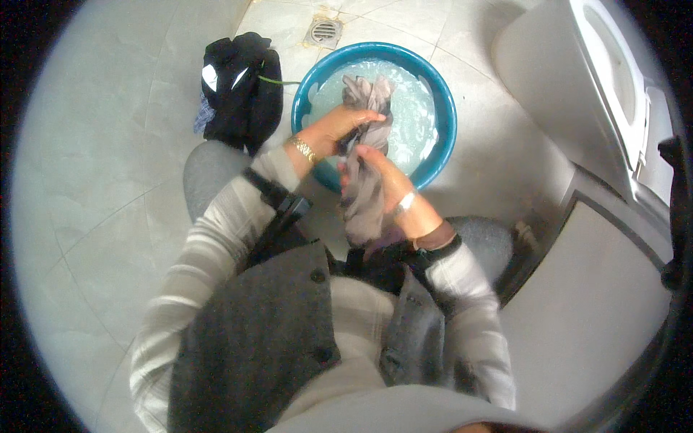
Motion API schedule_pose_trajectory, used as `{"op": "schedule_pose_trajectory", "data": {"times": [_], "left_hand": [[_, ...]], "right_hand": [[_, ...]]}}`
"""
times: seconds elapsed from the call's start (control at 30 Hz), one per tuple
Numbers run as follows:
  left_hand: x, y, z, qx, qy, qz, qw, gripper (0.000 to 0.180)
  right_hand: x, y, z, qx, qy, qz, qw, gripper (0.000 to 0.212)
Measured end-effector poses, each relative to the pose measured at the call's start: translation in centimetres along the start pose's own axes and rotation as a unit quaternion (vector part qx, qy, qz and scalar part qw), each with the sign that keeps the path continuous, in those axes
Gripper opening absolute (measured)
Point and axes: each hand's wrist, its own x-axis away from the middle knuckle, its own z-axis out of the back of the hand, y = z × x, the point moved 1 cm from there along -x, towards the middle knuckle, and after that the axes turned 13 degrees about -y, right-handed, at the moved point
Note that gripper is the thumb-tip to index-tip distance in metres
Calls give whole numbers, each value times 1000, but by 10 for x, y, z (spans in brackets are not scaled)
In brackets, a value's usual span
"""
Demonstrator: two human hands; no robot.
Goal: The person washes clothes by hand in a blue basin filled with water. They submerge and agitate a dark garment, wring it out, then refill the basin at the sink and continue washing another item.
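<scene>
A wet, greyish-brown cloth [364,206], bunched lengthwise, hangs between my hands over the near rim of a blue basin [449,130]. My left hand [341,124] is closed round its upper part, with the thumb lying across the folds. Lower down, my right hand [386,175] grips the same cloth, and its lower end droops toward my lap. Soapy, bubbly water [415,119] fills the basin below. The far end of the cloth appears over the water; whether it touches the surface I cannot tell. Folds hide some of my fingers.
Left of the basin stands a black bag or bundle of dark fabric [242,101], with a green strip running to the basin rim. A floor drain [325,32] lies beyond the basin. At the right are a white toilet [556,79] and a grey-edged panel [592,289].
</scene>
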Motion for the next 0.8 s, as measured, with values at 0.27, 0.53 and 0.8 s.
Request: {"op": "schedule_pose_trajectory", "data": {"times": [0.27, 0.53, 0.8], "left_hand": [[-59, -57, 56, -348, 52, -181, 918, 58], [-60, -67, 58, -367, 140, -43, 919, 72], [-38, -44, 20, -356, 226, -142, 895, 90]], "right_hand": [[-32, 10, 21, 392, 114, 112, 906, 35], [-46, 22, 46, 471, 224, 107, 847, 84], [-46, 18, 41, 605, 199, 200, 745, 106]]}}
